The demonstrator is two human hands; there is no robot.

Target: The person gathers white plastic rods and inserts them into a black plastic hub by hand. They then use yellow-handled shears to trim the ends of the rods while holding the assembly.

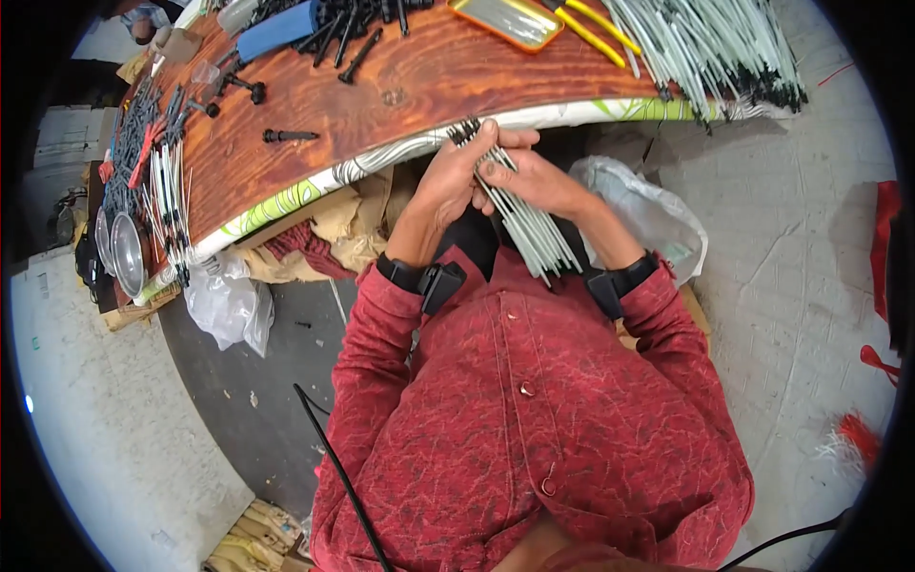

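Note:
In front of my body, just off the table's near edge, both hands hold one bundle of thin whitish rods with black ends. My left hand is closed around its upper part, near the black tips. From the other side, my right hand wraps the same bundle, with its thumb lying across the rods. The pale ends fan out below my hands toward my red jacket. Some fingers hide each other where the two hands meet.
On the brown wooden table lie a large pile of similar rods, yellow-handled pliers, an orange-rimmed tray, black plastic parts and a blue object. More rods lie left. Plastic bags hang below.

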